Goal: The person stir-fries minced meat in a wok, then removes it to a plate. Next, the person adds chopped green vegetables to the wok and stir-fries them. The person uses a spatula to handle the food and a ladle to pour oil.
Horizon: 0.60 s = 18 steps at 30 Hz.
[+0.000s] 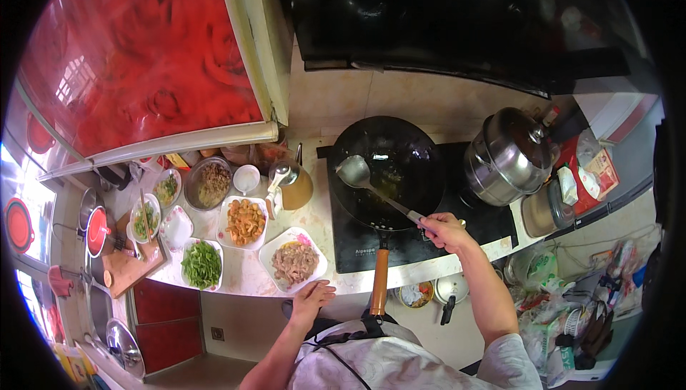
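My right hand [447, 230] grips the handle of a metal wok spatula [355, 171], whose broad head is over the left part of a black wok [412, 159]. A little oily liquid shines in the bottom of the wok. Its wooden handle [379, 283] points towards me. My left hand [315, 296] holds nothing, with fingers partly spread, just below the near edge of a white dish of sliced raw meat [295, 264]. Whether it touches the dish I cannot tell. To the left stand a dish of orange-brown chunks [245, 222] and a dish of chopped green vegetables [202, 264].
A steel steamer pot [509, 159] stands right of the wok on the black cooktop [353, 250]. An oil jug [295, 184] and a bowl of minced food [209, 184] line the back. A cutting board [134, 269] overhangs the counter at left. The range hood [429, 25] hangs above.
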Each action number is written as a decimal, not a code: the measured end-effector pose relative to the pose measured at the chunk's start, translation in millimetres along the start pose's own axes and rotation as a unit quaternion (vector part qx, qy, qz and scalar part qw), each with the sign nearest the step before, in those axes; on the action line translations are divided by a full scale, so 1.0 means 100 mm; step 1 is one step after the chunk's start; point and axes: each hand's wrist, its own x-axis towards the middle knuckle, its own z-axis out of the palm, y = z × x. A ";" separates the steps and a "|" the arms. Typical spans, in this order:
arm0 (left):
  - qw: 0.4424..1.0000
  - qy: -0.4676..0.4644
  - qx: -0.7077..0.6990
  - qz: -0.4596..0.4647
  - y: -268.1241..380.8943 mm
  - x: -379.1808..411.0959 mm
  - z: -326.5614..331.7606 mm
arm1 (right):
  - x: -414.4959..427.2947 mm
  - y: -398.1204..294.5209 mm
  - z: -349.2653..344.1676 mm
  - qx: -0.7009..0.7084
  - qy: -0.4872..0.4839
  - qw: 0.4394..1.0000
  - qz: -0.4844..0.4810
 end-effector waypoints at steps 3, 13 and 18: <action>0.998 0.028 -0.049 0.000 -0.12 -0.02 -0.19 | -0.18 -0.10 0.01 -0.019 0.005 1.000 -0.011; 0.974 0.208 -0.091 0.028 -0.70 -0.12 -1.06 | -0.85 -0.47 0.60 -0.341 -0.018 0.930 -0.136; 0.907 0.364 -0.186 0.096 -0.71 -0.08 -1.61 | -0.84 -0.32 1.20 -0.541 0.018 0.785 -0.303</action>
